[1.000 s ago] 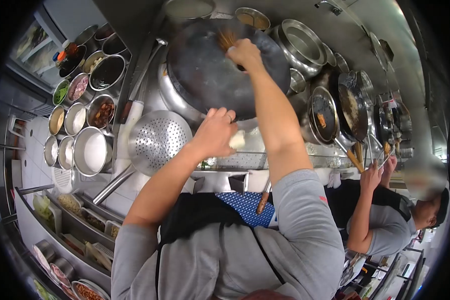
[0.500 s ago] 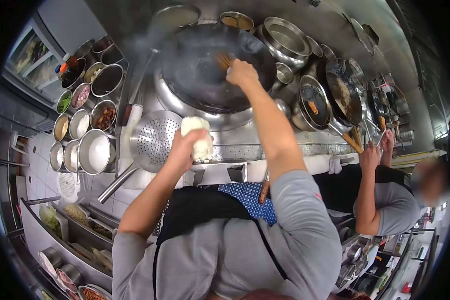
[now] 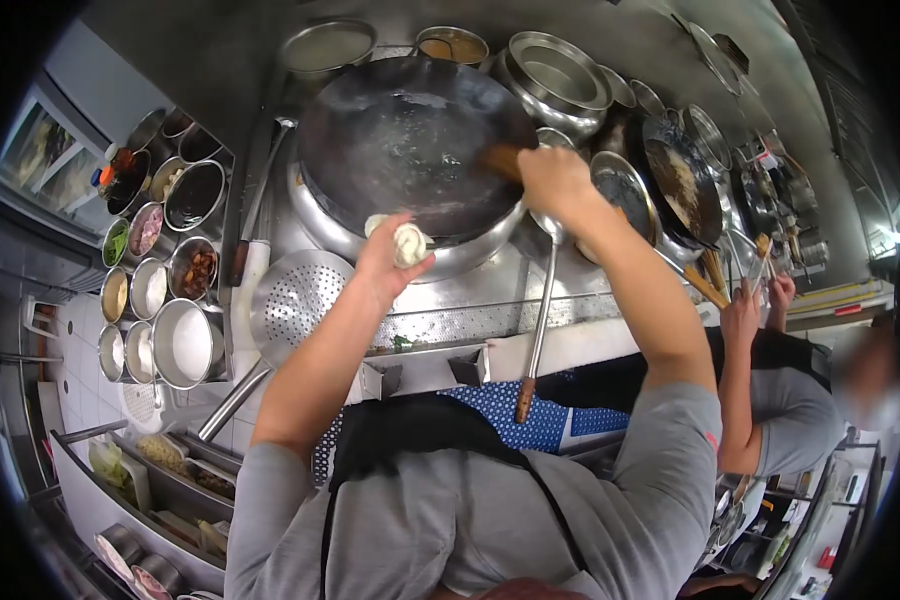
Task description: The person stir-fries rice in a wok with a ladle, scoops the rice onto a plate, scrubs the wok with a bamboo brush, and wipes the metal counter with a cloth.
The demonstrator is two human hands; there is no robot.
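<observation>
Wok (image 3: 410, 130), big and dark, sits at twelve o'clock on the counter (image 3: 490, 315). Left hand (image 3: 390, 255) rests at its near rim, fingers closed around a white cloth (image 3: 408, 242). Right hand (image 3: 555, 180) is at the wok's three o'clock edge, fingers wrapped on a brush handle (image 3: 500, 160). A perforated skimmer (image 3: 295, 295) lies at eight o'clock of the wok, and a ladle (image 3: 540, 310) at five.

No readable text, label, brand, number or sign anywhere: none on the wok (image 3: 410, 140), the bowls (image 3: 175, 340), the pans (image 3: 670, 180) or the grey shirt (image 3: 530, 520).
</observation>
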